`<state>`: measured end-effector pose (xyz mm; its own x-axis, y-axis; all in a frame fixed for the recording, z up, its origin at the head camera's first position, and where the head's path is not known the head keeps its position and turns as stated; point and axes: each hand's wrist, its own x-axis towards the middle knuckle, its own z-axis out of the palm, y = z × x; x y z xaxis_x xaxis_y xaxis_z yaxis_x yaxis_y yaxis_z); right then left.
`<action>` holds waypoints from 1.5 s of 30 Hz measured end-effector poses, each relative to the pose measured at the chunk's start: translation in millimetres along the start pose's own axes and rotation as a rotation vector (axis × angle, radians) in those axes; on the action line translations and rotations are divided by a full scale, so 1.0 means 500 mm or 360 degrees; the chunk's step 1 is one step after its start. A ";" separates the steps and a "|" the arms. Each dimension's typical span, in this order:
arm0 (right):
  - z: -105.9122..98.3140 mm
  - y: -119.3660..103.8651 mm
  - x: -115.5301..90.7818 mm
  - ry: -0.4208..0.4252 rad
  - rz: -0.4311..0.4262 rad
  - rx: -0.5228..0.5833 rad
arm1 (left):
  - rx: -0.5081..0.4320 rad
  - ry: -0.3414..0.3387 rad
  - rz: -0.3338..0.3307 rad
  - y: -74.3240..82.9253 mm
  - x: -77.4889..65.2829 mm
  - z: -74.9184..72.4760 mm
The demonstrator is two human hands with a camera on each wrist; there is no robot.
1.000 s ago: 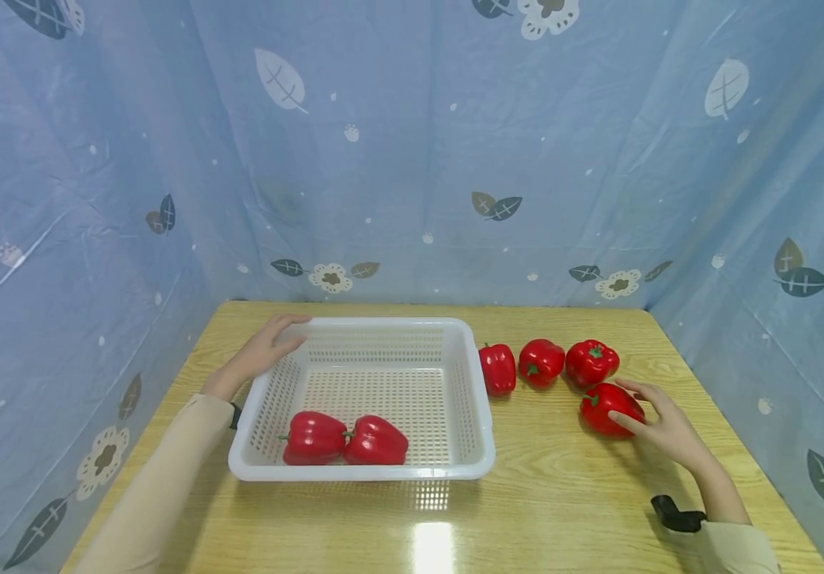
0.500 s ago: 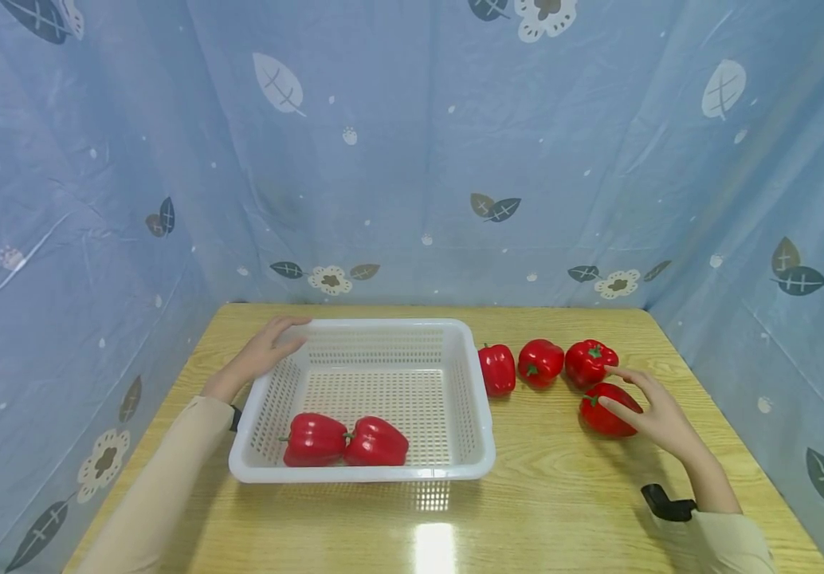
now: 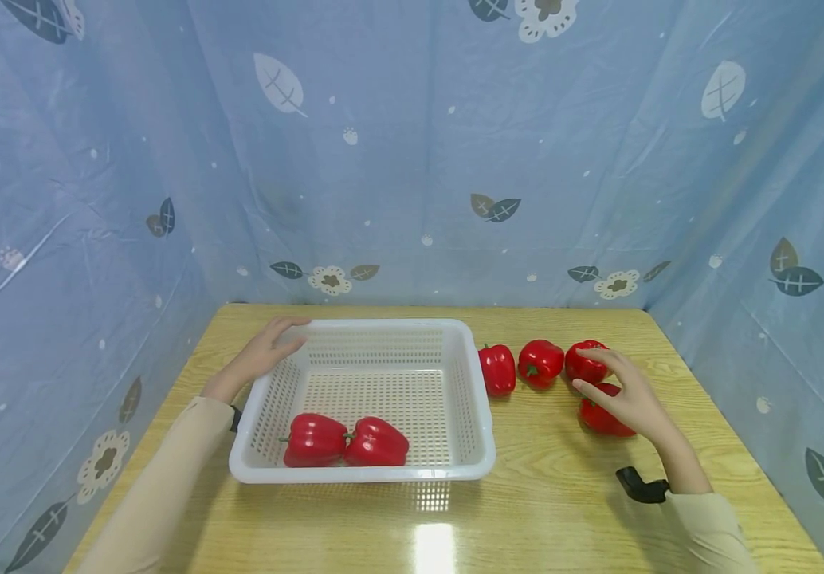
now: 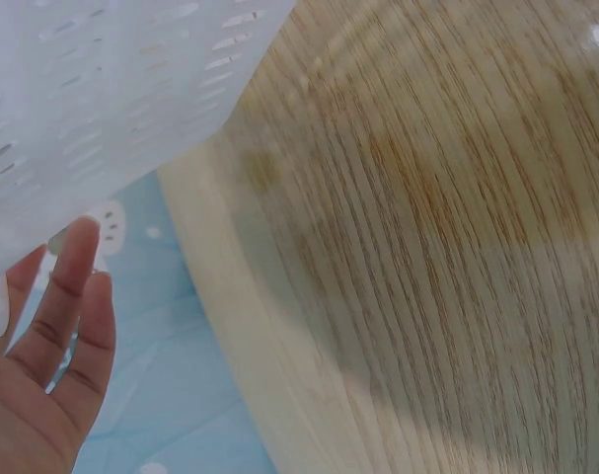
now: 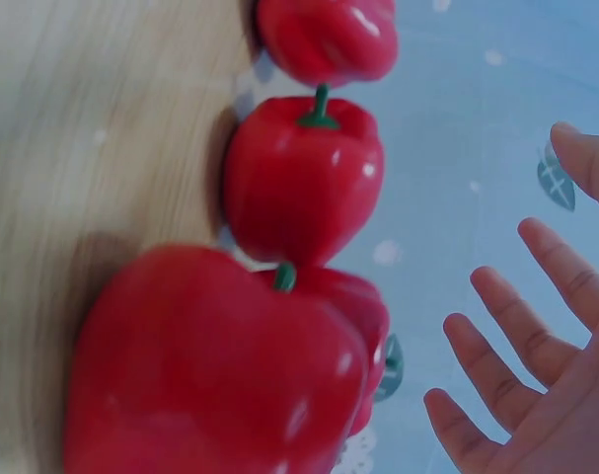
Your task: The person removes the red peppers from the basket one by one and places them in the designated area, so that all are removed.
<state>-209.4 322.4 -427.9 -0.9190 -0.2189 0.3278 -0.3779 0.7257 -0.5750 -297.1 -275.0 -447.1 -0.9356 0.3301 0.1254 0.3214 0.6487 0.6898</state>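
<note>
My left hand (image 3: 257, 352) holds the back left corner of a white perforated plastic basket (image 3: 484, 458), the thumb over the rim and the fingers along the outside. In the left wrist view the fingers (image 4: 67, 281) lie by the basket's wall (image 4: 112, 128). My right hand (image 3: 630, 395) hovers, fingers spread and holding nothing, above the front red bell pepper (image 3: 602, 420) and the back right bell pepper (image 3: 582, 368), partly hiding both. In the right wrist view the hand (image 5: 546, 375) is apart from the large near pepper (image 5: 200, 375).
Two red bell peppers (image 3: 378, 441) lie inside the basket along its front wall. On the wooden table (image 3: 548, 502), one pepper (image 3: 497, 370) lies against the basket's right side and another pepper (image 3: 541, 364) beside it. A blue patterned curtain (image 3: 383, 159) encloses the back and sides.
My right hand has come off the front pepper and moved left and back, over the back right pepper. The front pepper stays put. My left hand and the basket have not moved.
</note>
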 end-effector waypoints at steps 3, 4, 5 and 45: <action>0.005 -0.010 0.010 -0.0007 -0.0026 0.0028 | 0.0006 -0.0006 0.0001 0.002 0.000 -0.001; 0.007 -0.013 0.014 -0.0008 -0.0042 0.0044 | 0.0009 -0.0005 0.0001 0.002 0.000 -0.001; 0.010 -0.017 0.019 -0.0008 -0.0060 0.0057 | 0.0012 -0.0002 0.0003 0.003 0.000 -0.001; 0.078 -0.192 0.163 -0.0211 -0.0391 0.0086 | 0.0019 0.0008 -0.0004 0.004 -0.001 0.000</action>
<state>-252.6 209.6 -375.2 -0.8046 -0.4698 0.3633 -0.5931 0.6052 -0.5309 -296.2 -274.0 -445.9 -0.9371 0.3252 0.1271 0.3207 0.6577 0.6816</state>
